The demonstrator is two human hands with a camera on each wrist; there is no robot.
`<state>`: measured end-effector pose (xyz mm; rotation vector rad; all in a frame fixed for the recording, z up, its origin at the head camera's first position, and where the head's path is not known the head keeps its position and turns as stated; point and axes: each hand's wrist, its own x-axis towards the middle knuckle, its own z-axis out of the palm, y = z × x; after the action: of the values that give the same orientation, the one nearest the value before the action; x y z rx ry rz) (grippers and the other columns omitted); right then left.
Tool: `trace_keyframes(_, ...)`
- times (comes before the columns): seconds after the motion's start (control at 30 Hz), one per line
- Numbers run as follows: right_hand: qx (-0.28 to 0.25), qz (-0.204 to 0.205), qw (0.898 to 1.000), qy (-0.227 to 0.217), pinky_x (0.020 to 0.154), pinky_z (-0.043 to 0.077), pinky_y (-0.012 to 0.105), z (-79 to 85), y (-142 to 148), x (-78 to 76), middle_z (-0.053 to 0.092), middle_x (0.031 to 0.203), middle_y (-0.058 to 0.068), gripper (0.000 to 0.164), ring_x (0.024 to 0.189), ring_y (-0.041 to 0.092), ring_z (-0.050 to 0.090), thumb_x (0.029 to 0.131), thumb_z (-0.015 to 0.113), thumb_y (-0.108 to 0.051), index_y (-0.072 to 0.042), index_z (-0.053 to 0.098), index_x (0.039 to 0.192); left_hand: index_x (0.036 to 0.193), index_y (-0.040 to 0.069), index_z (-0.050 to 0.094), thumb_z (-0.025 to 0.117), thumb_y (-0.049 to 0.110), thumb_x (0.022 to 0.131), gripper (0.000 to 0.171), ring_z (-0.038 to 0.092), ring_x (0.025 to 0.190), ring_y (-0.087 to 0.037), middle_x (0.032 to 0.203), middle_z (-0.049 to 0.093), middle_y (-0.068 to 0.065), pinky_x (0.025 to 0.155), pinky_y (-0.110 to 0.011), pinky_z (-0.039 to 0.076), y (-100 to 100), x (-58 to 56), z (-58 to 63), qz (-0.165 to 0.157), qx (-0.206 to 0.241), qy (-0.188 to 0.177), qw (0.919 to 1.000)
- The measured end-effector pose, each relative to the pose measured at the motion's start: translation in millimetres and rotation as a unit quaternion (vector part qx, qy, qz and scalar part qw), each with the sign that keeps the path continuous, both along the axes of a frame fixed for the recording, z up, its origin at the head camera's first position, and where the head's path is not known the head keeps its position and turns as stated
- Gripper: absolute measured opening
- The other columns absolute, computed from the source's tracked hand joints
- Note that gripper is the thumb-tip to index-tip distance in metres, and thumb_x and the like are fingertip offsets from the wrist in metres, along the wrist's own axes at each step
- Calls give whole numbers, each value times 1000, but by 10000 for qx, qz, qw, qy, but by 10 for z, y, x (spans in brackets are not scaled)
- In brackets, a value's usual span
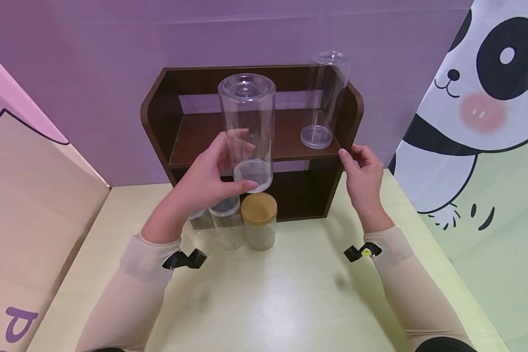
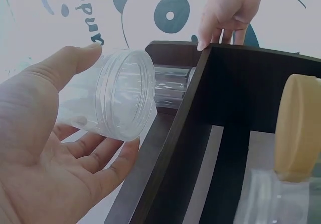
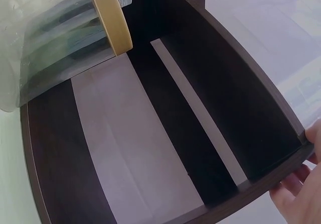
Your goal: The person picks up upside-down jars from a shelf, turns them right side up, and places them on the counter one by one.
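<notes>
One tall clear jar (image 1: 248,115) in the left hand (image 1: 213,168), fingers curved round its lower part, thumb in front, the rest behind, spread as wide as the jar. Held nearly upright in front of the dark brown shelf unit (image 1: 310,188), with most of its height above the left fingers; cannot tell whether touching the shelf. With the right hand (image 1: 364,176), grips the unit's right front edge between thumb and fingers, narrowly set. Just up and left of the right fingertips, upright on the upper level, a second clear jar (image 1: 323,105). Below the left thumb, on the pale table (image 1: 268,298), a tan-lidded jar (image 1: 260,237); just beside it, beneath the left palm and wrist, two smaller clear jars (image 1: 229,232), partly hidden. Beyond the fingers of both hands, a purple backdrop (image 1: 246,39); well to the right of the right fingers, a panda picture (image 1: 479,102).
</notes>
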<state>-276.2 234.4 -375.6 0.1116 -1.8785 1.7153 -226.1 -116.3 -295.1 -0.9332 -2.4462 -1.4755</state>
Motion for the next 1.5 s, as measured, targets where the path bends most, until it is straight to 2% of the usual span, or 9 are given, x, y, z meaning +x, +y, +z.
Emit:
trace_keyframes(0.23,164,43,9997,-166,100,60,24,-2,29,-1,72,115,-1,34,112,16,66,107,77,-23,2,74,130,165,20,42,94,13,90,92,63,136,-21,150,64,-1,118,-48,52,-30,60,-136,-80,-4,-139,9999)
trace_keyframes(0.37,201,56,9996,-171,100,60,24,-7,35,-7,72,116,0,34,112,16,66,107,77,-23,2,74,130,163,19,44,96,11,88,92,65,133,-21,148,65,-1,116,-46,53,-31,79,-199,-166,108,-193,9996)
trace_keyframes(0.53,183,59,9998,-83,99,60,24,-15,39,-11,73,115,-1,33,111,16,66,107,77,-21,3,74,129,136,12,56,95,9,88,62,62,137,-18,156,59,1,114,-49,54,-10,124,-283,-296,100,-126,9994)
trace_keyframes(0.6,173,59,9998,-43,99,60,24,-19,40,-12,73,114,-2,33,111,15,67,107,77,-21,4,74,129,130,12,56,95,11,88,58,61,138,-16,157,58,3,114,-50,53,0,158,-320,-335,40,-114,9994)
trace_keyframes(0.7,128,36,9999,-44,101,60,25,-20,35,-7,73,115,-2,33,112,15,67,107,77,-20,4,74,129,145,18,55,97,15,87,72,61,137,-13,152,61,4,112,-50,53,22,219,-381,-338,-80,-178,9992)
trace_keyframes(0.83,63,19,9999,-78,103,59,25,-18,32,6,73,116,-2,34,113,15,66,107,77,-20,4,73,130,155,23,50,98,18,86,85,61,135,-13,149,65,0,111,-49,54,56,277,-469,-370,-176,-293,9987)
trace_keyframes(1.03,73,8,9999,-139,102,59,25,-21,27,12,73,117,-1,34,115,16,65,107,76,-21,2,74,132,162,24,46,99,16,85,94,63,133,-16,146,67,5,114,-49,54,79,343,-592,-436,-195,-511,9976)
trace_keyframes(1.23,42,36,9999,-125,102,59,25,-33,26,4,72,116,-1,34,114,16,66,107,76,-22,3,73,131,163,28,46,99,12,84,96,62,133,-17,147,65,9,113,-50,55,68,393,-704,-400,-149,-795,9959)
trace_keyframes(1.5,-28,25,10000,82,97,57,23,-63,14,-20,72,108,-5,31,108,16,65,107,76,-17,7,72,126,162,25,48,99,8,81,98,63,132,-18,149,63,8,114,-50,55,52,462,-890,-483,-91,-830,9953)
